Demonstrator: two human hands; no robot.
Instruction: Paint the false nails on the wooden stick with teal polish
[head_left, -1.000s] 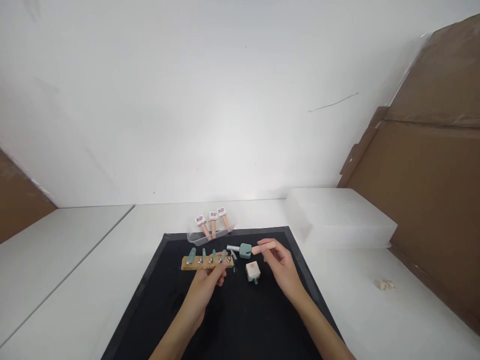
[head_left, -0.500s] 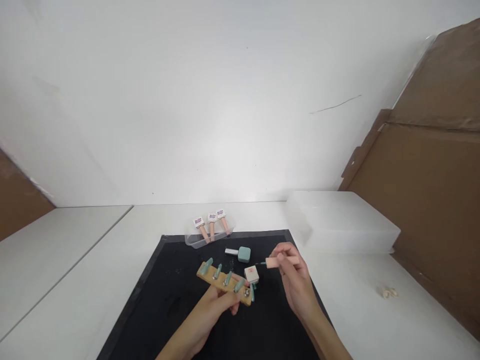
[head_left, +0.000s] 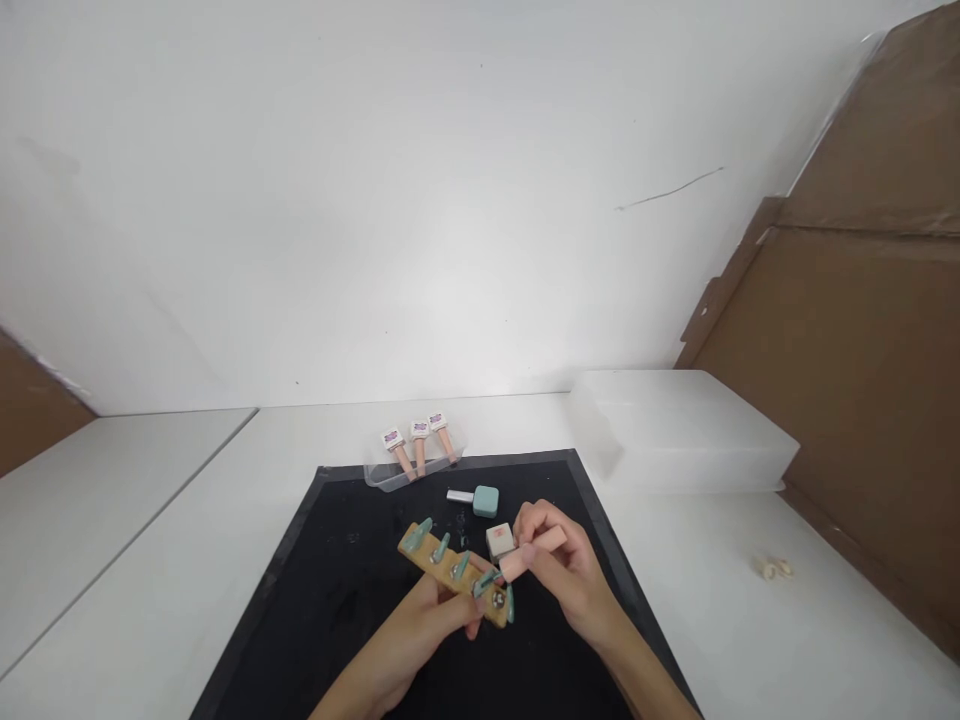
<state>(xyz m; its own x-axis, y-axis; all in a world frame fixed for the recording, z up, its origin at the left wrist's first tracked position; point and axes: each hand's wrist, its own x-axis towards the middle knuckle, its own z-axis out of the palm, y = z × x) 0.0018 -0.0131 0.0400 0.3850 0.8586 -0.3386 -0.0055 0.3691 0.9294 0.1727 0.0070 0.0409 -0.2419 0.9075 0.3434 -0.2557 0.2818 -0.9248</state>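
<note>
My left hand (head_left: 427, 635) grips a wooden strip (head_left: 450, 573) from below; the strip carries several teal nail tips on metal studs and tilts down to the right over the black mat (head_left: 330, 590). My right hand (head_left: 559, 570) pinches a pink brush cap (head_left: 531, 553), whose lower end touches the nail tip near the strip's right end. A small white cube-shaped bottle (head_left: 499, 540) stands on the mat just behind the strip. A teal polish bottle (head_left: 477, 499) lies on its side farther back.
A clear tray (head_left: 409, 470) at the mat's far edge holds three pink-handled bottles with white labelled caps. A large translucent plastic box (head_left: 675, 430) stands at the right. Brown cardboard (head_left: 862, 380) leans along the right wall. Two small pale bits (head_left: 774, 568) lie on the white table.
My left hand lifted the wooden strip and drew it nearer and rightward, tilting it. My right hand carried the pink cap from the teal bottle down to the strip's right end.
</note>
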